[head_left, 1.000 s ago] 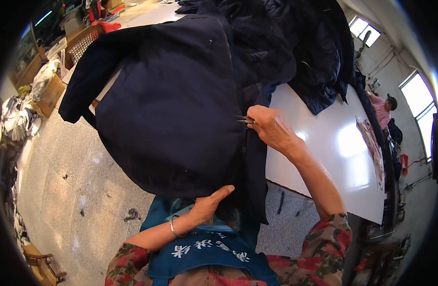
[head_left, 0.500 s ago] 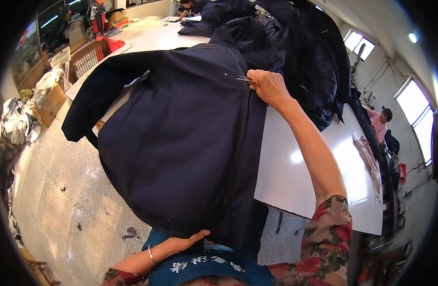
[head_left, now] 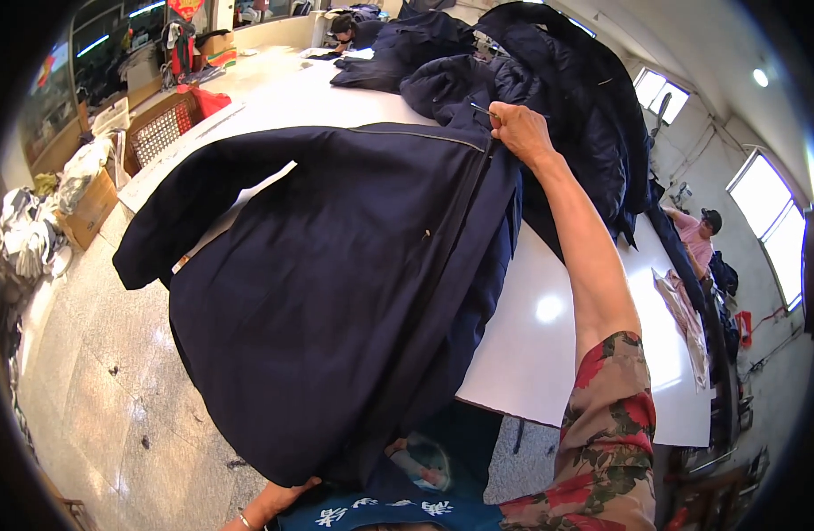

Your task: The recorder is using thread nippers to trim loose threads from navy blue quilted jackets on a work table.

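A dark navy jacket [head_left: 309, 292] is stretched in front of me from the white table down to my lap, with one sleeve [head_left: 159, 212] bent out to the left. My right hand [head_left: 522, 133] is closed at the jacket's upper right, by the collar end of the front edge. Slim metal thread snips [head_left: 484, 110] stick out of its fingers to the left. At the bottom hem, my left hand [head_left: 287, 500] is closed on the cloth, most of its fingers hidden by the jacket. A small pale thread bit [head_left: 427, 234] shows near the front edge.
The white table [head_left: 513, 354] carries a large heap of navy garments [head_left: 575, 133] at the far right. One person [head_left: 345, 31] leans over the far end; another, in pink [head_left: 697, 232], is at the right. Cardboard boxes and cloth bundles [head_left: 30, 226] line the left.
My right hand has moved up and away with the snips, drawing the jacket's top edge straighter. My left hand has gone lower and left, further under the hem.
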`<state>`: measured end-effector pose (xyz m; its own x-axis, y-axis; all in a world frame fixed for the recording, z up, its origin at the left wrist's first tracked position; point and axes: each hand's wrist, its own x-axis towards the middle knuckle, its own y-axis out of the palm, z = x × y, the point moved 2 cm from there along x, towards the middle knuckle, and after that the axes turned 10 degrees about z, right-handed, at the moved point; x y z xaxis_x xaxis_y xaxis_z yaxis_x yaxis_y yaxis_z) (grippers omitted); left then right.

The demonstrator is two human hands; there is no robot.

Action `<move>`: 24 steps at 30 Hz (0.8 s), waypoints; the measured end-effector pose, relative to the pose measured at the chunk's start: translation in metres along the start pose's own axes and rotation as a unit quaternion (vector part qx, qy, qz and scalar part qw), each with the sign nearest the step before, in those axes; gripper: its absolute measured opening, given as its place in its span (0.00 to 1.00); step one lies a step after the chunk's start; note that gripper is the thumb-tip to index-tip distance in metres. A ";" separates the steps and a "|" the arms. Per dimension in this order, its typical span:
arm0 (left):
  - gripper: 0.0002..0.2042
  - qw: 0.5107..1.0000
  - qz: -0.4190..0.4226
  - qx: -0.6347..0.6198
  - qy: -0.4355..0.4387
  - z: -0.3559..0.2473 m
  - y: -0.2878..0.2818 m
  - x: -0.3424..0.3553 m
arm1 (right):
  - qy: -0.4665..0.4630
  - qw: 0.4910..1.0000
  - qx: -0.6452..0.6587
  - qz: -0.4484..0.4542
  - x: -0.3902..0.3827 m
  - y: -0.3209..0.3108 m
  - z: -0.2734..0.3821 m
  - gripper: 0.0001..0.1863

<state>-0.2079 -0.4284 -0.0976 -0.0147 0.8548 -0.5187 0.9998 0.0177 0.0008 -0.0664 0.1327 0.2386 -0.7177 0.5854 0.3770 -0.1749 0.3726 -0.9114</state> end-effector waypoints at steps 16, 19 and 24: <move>0.44 0.998 -0.009 -0.046 -0.043 0.014 -0.034 -0.037 | 0.081 0.984 0.006 -0.157 0.014 -0.027 -0.038 0.05; 0.44 0.997 0.029 0.016 -0.064 0.039 -0.064 -0.045 | 0.142 0.934 0.170 -0.279 -0.012 -0.006 -0.062 0.09; 0.11 0.922 -0.002 0.367 -0.126 -0.042 -0.146 -0.073 | 0.379 0.867 0.297 -0.126 -0.112 0.093 -0.090 0.05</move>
<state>-0.3529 -0.4718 -0.0234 -0.1083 0.7057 -0.7001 0.7383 -0.4145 -0.5321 0.0587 0.1663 0.1266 0.0045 0.9283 0.3718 -0.7399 0.2532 -0.6233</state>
